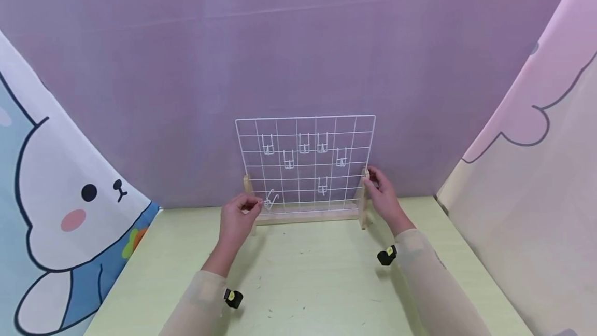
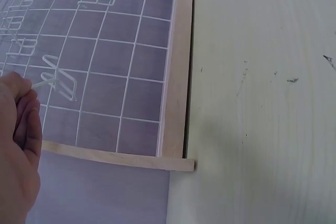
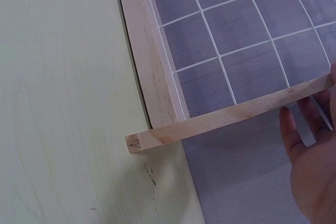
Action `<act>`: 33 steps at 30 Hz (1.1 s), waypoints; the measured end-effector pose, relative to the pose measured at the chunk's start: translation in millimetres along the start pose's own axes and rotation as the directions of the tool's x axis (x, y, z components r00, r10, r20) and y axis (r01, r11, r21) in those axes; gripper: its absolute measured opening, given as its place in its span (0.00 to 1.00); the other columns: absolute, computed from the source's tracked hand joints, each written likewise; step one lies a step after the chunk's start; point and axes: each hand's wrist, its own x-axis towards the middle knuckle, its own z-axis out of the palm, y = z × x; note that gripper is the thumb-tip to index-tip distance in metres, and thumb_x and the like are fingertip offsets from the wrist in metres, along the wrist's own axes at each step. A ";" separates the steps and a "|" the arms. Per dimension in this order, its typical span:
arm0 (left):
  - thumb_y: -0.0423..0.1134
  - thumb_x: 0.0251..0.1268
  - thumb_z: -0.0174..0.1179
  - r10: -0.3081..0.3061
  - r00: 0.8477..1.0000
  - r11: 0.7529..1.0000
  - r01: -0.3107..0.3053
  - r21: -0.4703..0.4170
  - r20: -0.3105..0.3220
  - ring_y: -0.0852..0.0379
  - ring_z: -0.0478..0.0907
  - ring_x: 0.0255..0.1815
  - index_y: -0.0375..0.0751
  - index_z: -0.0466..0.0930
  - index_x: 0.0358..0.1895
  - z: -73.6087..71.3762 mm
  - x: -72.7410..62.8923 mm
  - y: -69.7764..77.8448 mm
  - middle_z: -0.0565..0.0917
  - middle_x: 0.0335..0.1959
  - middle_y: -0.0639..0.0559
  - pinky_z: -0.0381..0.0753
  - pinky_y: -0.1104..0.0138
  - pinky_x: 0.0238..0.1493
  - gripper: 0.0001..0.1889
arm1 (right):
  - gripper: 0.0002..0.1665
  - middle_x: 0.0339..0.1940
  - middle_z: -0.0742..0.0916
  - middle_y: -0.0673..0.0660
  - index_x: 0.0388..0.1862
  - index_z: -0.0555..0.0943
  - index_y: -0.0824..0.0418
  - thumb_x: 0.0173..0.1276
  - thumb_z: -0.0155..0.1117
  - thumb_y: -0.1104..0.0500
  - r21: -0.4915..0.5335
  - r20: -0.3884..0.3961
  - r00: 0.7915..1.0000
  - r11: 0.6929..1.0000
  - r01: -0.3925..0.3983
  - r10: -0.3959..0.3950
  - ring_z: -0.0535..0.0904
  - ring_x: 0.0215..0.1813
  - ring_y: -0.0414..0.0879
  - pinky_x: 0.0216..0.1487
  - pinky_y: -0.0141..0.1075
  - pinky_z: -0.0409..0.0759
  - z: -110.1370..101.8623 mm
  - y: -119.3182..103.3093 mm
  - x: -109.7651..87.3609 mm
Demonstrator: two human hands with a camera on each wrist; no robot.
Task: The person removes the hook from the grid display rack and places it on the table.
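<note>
A white wire grid panel [image 1: 305, 117] stands upright in a wooden stand [image 1: 308, 217] at the back of the table. Thumb and fingertips of my left hand [image 1: 238, 217] pinch a white wire hook [image 2: 65, 85] by its prong, in front of the grid's lower left part. Its two bent arms point away from the fingers. My right hand [image 1: 384, 198] holds the stand's right wooden post [image 3: 220, 118] near the top, with some fingers hidden behind it. Several similar hooks, such as an upper left hook [image 1: 268, 148], hang across the grid.
The pale green table [image 1: 303, 274] carries small dark marks. Behind the grid rises a purple backdrop [image 1: 298, 56]. A cartoon-printed cloth [image 1: 60, 196] borders the left side, and a pink and cream one [image 1: 527, 211] the right.
</note>
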 end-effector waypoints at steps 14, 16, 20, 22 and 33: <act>0.31 0.70 0.76 0.002 0.999 1.000 -0.002 0.017 0.044 0.53 0.85 0.40 0.40 0.93 0.43 -1.4 3.6 -4.7 0.90 0.38 0.52 0.86 0.72 0.42 0.03 | 0.31 0.70 0.81 0.71 0.86 0.68 0.63 0.90 0.58 0.59 0.011 -0.041 0.999 1.000 -0.017 0.018 0.77 0.64 0.55 0.55 0.25 0.80 1.3 -0.2 7.2; 0.31 0.70 0.77 -0.014 0.999 1.000 0.013 0.018 0.050 0.54 0.85 0.39 0.41 0.93 0.42 -1.1 0.5 -8.3 0.90 0.38 0.53 0.86 0.72 0.40 0.03 | 0.31 0.70 0.81 0.71 0.87 0.68 0.63 0.90 0.58 0.58 0.001 -0.037 0.999 1.000 -0.024 0.024 0.78 0.65 0.55 0.56 0.25 0.80 2.3 0.7 3.9; 0.31 0.68 0.78 -0.026 0.998 1.000 0.025 0.015 0.059 0.56 0.85 0.38 0.43 0.93 0.41 -0.1 -5.2 -15.5 0.90 0.37 0.55 0.87 0.71 0.39 0.04 | 0.31 0.70 0.82 0.70 0.86 0.69 0.61 0.90 0.59 0.57 0.001 -0.033 0.999 0.999 -0.032 0.032 0.79 0.64 0.55 0.57 0.26 0.82 2.8 3.2 -2.2; 0.30 0.68 0.78 -0.013 0.998 1.000 0.012 0.017 0.059 0.55 0.86 0.38 0.42 0.93 0.41 0.6 -5.6 -17.8 0.91 0.37 0.54 0.87 0.71 0.39 0.05 | 0.30 0.70 0.82 0.68 0.85 0.71 0.59 0.90 0.60 0.56 0.015 -0.041 0.999 1.000 -0.027 0.027 0.79 0.64 0.55 0.57 0.27 0.82 2.9 4.8 -2.6; 0.28 0.68 0.77 -0.055 0.991 0.998 0.050 0.047 0.120 0.56 0.86 0.38 0.40 0.93 0.42 6.0 -14.3 -35.5 0.90 0.35 0.55 0.88 0.69 0.41 0.05 | 0.31 0.71 0.82 0.67 0.86 0.70 0.58 0.89 0.60 0.56 0.021 -0.042 0.998 0.999 -0.048 0.049 0.80 0.66 0.60 0.64 0.39 0.85 4.7 5.4 -6.5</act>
